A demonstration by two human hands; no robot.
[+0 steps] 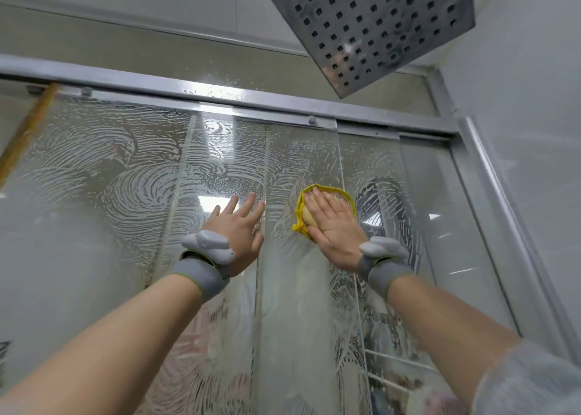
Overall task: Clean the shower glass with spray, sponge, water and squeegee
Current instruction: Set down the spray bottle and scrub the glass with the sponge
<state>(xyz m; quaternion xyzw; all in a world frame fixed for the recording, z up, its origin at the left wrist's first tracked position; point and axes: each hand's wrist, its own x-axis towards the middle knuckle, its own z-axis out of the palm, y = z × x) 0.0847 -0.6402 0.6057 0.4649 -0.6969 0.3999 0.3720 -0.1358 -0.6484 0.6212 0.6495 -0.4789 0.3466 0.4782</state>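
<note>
Your right hand [334,226] lies flat on the yellow sponge with its yellow mesh edging [317,208], fingers straight and close together, pressing it against the soapy clear shower glass panel [125,175]. The sponge sits on the right half of the glass, just left of a dark arc where the foam has been wiped thin, and its yellow rim shows above and to the left of your fingers.

Your left hand [239,226] is just to the left of it, fingers spread and straight, holding nothing; its fingertips reach toward the glass, though you cannot tell from this view whether they actually touch it. Both wrists wear grey bands carrying pale grey plastic sensor units [209,246].

White foam swirls cover most of the glass in curved streaks, thickest across the upper left and centre. Vertical edges of overlapping sliding panels run down the middle, between your two hands and just right of the sponge. The brushed metal top rail [220,95] crosses above, flecked with droplets near its middle. A square metal rain shower head with rows of small dark nozzles [374,24] hangs at the upper right, near the grey metal corner post [500,194].
</note>
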